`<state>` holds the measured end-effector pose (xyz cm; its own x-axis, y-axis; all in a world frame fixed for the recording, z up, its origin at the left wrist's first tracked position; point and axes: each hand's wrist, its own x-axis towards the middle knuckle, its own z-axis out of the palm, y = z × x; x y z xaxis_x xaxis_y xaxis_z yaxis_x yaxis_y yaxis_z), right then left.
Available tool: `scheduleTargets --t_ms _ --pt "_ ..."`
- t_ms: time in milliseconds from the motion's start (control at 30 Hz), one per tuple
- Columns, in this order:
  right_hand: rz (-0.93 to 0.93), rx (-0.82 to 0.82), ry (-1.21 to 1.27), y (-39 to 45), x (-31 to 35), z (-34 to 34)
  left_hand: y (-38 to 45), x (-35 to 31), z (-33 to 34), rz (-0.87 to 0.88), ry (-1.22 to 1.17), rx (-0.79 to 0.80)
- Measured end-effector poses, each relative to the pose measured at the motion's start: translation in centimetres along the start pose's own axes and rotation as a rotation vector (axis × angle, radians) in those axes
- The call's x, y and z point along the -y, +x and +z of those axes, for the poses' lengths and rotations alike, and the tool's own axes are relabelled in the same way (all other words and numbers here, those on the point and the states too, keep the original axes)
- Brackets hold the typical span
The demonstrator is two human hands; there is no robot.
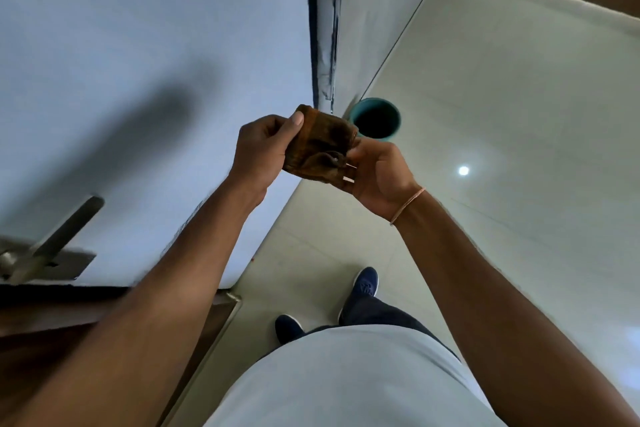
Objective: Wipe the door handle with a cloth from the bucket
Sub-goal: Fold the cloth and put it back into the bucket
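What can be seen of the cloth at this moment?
The cloth is dark brown, soft-looking and bunched into a compact wad. It is held in the air in front of the door, between the left hand and the right hand. The left thumb presses its top corner. It touches neither bucket nor handle.

Door handle [65, 236]: lever stands out from white door [138, 45], open air all around it. Bucket [375, 118]: on floor [502, 114] against door frame [325, 28], mouth unobstructed. Both hands, left [261, 149] and right [379, 172], occupied by cloth [320, 149]
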<state>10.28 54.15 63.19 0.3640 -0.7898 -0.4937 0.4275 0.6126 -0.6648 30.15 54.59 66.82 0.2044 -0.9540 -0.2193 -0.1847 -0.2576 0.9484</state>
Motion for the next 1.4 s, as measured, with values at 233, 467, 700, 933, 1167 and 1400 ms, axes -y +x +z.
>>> scheduleTargets --t_ms 233,467,700,933,1167,1400 --pt "-0.010 0.038 0.053 2.9 6.9 -6.2 6.0 -2.1 8.0 -0.135 -0.039 -0.056" --pt "-0.344 -0.270 -0.446 5.8 12.6 -9.7 9.6 -5.2 15.7 -0.070 0.104 -0.150" --pt "-0.374 -0.216 -0.388 8.3 17.5 -12.2 14.9 -7.7 21.5 -0.115 0.033 0.021" --pt "-0.384 -0.378 -0.562 15.6 22.5 -15.5 22.3 -9.1 25.7 -0.198 -0.019 0.045" --pt "-0.333 -0.415 -0.579 22.6 29.0 -17.9 31.9 -9.8 28.9 -0.263 0.004 0.083" --pt "-0.412 -0.570 -0.896 27.0 34.7 -19.8 40.3 -12.1 30.2 -0.271 0.142 -0.017"
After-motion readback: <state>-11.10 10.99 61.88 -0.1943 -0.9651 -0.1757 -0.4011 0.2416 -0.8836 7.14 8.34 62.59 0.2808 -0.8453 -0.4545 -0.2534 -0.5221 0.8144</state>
